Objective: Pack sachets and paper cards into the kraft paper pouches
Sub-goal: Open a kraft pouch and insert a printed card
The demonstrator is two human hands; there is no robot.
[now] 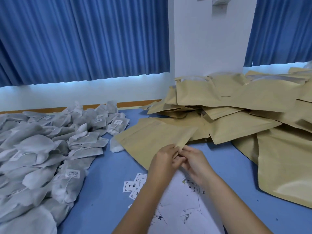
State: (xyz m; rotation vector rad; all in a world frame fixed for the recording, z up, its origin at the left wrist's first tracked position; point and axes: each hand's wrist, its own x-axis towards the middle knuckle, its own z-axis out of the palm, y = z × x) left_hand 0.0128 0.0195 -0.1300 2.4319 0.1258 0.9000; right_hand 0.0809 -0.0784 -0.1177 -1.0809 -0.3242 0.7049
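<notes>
Opening the mouth of a kraft pouch (152,139) looks to be the step in hand. Nothing has gone into this pouch yet, as far as can be seen. It lies flat on the blue bench (104,191) just beyond the person's hands, with its near corner lifted up to the fingers.

The left hand (166,157) and the right hand (194,161) meet at that raised corner. The fingers of both are curled in and pinch the paper edge between fingertips and thumbs, the two hands touching each other there. Whether the two layers have parted cannot be told, since the fingers cover the spot.

The next move probably calls for rubbing or pulling the two layers apart until the mouth gapes. One hand would then hold it open while the other fetches the filling. That filling is close by:

- The sachets (42,149) lie in a grey heap to the left.
- The paper cards (130,185) lie scattered on the bench under and beside the left forearm.
- More pouches (236,107) are piled loosely to the right and behind.

The thin paper edge could slip or crease if pinched unevenly.
</notes>
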